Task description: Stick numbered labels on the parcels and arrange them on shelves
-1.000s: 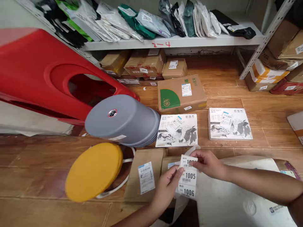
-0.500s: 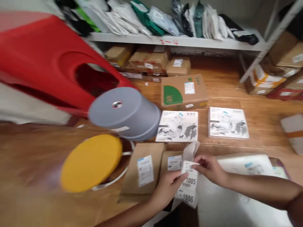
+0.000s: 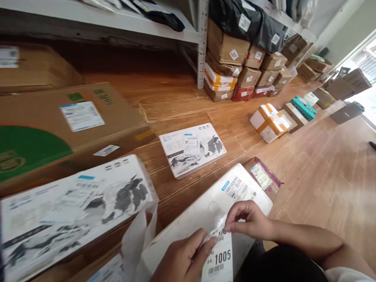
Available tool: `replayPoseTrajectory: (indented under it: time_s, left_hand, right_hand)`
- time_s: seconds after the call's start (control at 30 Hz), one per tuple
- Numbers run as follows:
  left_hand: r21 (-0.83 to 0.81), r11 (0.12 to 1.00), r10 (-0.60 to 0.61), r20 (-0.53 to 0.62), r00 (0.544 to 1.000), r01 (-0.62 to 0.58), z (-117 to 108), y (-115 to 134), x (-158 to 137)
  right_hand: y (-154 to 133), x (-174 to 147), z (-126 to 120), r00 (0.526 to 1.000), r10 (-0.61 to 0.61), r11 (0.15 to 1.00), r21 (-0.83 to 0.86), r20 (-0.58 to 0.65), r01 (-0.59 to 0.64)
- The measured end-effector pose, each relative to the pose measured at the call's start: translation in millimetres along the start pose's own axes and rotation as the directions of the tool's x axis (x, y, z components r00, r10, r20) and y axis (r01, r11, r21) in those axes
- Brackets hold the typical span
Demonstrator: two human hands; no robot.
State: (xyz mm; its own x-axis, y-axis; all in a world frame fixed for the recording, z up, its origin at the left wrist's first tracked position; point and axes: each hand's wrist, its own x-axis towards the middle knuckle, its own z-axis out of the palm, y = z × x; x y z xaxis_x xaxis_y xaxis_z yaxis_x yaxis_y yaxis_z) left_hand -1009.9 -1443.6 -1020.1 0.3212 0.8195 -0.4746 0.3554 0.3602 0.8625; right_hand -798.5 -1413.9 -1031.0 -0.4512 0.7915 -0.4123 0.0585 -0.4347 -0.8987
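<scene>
The left hand [image 3: 185,256] pinches the label strip [image 3: 217,264] by its edge, thumb closed against forefinger; the number 1005 is legible beside the thumb. The right hand [image 3: 249,220], its thumb and forefinger brought together and its other fingers curled, grips the strip's upper corner. The strip appears in front of the white box [image 3: 190,225]; whether the two touch cannot be told. Pale paper [image 3: 138,239] curls upward left of the left hand. Beyond the white box lies a purple-edged parcel [image 3: 266,176]. Two cow-print boxes, one near [image 3: 79,219] and one farther off [image 3: 192,149], lie flat on the floor [image 3: 176,105]. A green-patched carton [image 3: 53,111] adjoins the nearer one. Stacked boxes [image 3: 249,77] stand beyond the shelf post [image 3: 201,47].
</scene>
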Motion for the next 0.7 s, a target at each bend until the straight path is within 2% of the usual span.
replayPoseTrajectory:
  time_s: [0.1, 0.17, 0.27, 0.37, 0.5, 0.7]
  left_hand:
    - [-0.083, 0.994, -0.066, 0.019, 0.998, 0.068, 20, -1, 24]
    - [-0.135, 0.984, -0.108, 0.038, 0.993, 0.112, 29, -6, 35]
    - [-0.22, 0.958, -0.175, 0.065, 0.982, 0.186, 33, -13, 43]
    - [-0.256, 0.943, -0.214, 0.017, 0.977, 0.211, 29, -16, 47]
    - [-0.173, 0.963, -0.22, -0.055, 0.974, 0.208, 24, -9, 55]
    - [-0.297, 0.926, -0.244, -0.002, 0.97, 0.233, 29, 4, 65]
  right_hand:
    - [9, -6, -12, 0.979, -0.068, 0.996, -0.067, -0.19, 0.056]
    - [15, -6, -17, 0.964, -0.09, 0.992, -0.108, -0.251, 0.065]
    - [22, -1, -22, 0.971, 0.0, 0.999, -0.031, -0.241, -0.008]
    - [27, 10, -28, 0.976, 0.078, 0.995, 0.076, -0.201, -0.064]
    - [27, 24, -38, 0.978, 0.068, 0.996, 0.072, -0.196, -0.055]
    - [21, 36, -54, 0.976, 0.082, 0.995, 0.066, -0.201, -0.07]
